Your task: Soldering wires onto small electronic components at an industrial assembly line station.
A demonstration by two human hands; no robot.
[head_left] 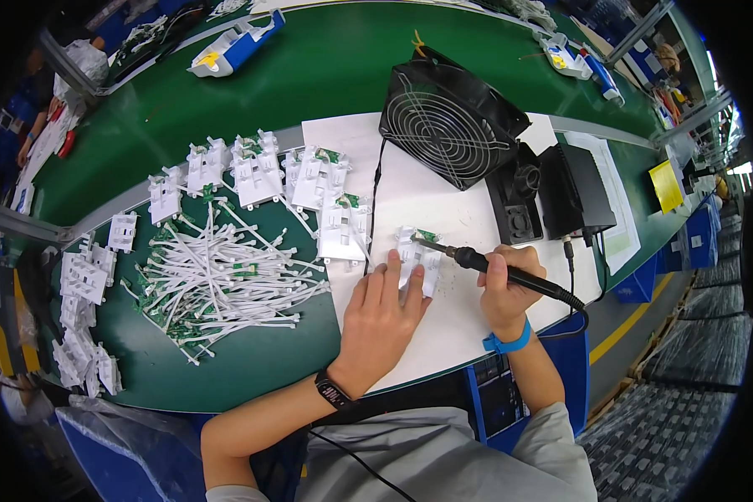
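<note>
My right hand [510,291] is closed around the black handle of a soldering iron [477,260]. The iron's tip meets, or nearly meets, a small green circuit board [427,236] at the upper end of a white plastic housing [415,258]. My left hand [383,322] steadies that housing on a white sheet [393,368], fingertips on its left side and thumb near its lower right. Left of the hand lies a heap of white cables with green boards [226,272]. An arc of similar white housings [256,177] runs around the heap.
A black fan with a wire grille [443,130] stands beyond my hands. Right of it are an iron stand [514,197] and a black power box [576,192]. Cords trail from the box and iron. Blue-and-white plastic shells [236,50] lie on the far green surface.
</note>
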